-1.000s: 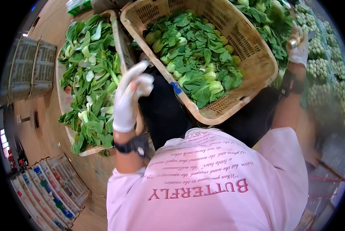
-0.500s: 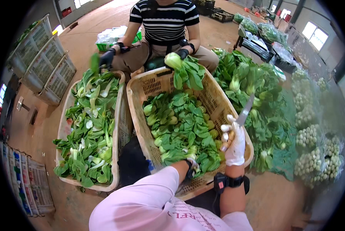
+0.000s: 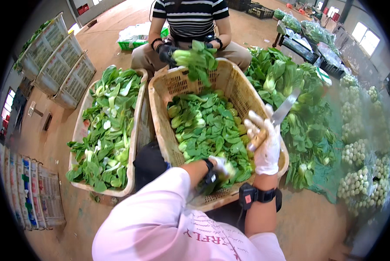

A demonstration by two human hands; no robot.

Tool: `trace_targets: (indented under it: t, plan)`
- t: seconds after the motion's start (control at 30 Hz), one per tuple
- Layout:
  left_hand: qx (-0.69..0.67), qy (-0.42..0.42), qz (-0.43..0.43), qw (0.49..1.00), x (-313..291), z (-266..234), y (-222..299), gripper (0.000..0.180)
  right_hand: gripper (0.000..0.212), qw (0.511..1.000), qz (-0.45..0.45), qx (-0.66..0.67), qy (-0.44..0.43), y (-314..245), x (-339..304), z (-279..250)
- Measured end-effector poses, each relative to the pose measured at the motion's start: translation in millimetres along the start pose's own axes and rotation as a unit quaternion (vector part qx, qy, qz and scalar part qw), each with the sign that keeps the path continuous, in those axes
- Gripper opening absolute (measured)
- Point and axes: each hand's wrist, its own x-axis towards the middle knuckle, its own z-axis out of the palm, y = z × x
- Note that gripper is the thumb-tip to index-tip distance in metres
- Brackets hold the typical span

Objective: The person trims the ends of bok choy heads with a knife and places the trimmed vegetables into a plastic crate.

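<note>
My right hand (image 3: 267, 154), in a white glove, is closed round the handle of a knife (image 3: 286, 106), its blade pointing up and to the right over the middle crate's right side. My left hand (image 3: 220, 166), also in a white glove, is low over the near end of the middle crate (image 3: 159, 130). Its fingers are blurred among leaves, so I cannot make out whether they hold any. Bok choy (image 3: 212, 130) fills much of that crate. Across from me, a person's black-gloved hands (image 3: 166, 54) hold a bok choy (image 3: 195, 58) above the crate's far end.
On the left is a crate (image 3: 136, 130) of loose leaves and trimmings. Untrimmed bok choy (image 3: 308, 126) is heaped on a green sheet at right, beside bagged bok choy (image 3: 356, 152) with stem ends showing. Stacked crates (image 3: 64, 65) stand far left.
My left hand has moved slightly up within the crate. The other person's left-side hand has come from the leaf crate to the bok choy. My right hand keeps the knife.
</note>
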Motion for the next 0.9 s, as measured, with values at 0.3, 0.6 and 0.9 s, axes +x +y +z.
trace_targets:
  t: [0.3,0.6,0.9]
  plan:
    - [-0.622,0.227,0.477,0.579,-245,-65,-18,0.074,0.030,0.956,-0.119,-0.209,-0.168,32,-51,60]
    - [-0.194,0.757,0.156,0.604,-431,-15,-97,0.074,0.026,0.641,-0.470,-0.507,-0.334,96,-117,194]
    - [-0.111,0.781,-0.132,0.600,-479,28,-166,0.061,0.011,0.543,-0.482,-0.497,-0.475,193,-160,265]
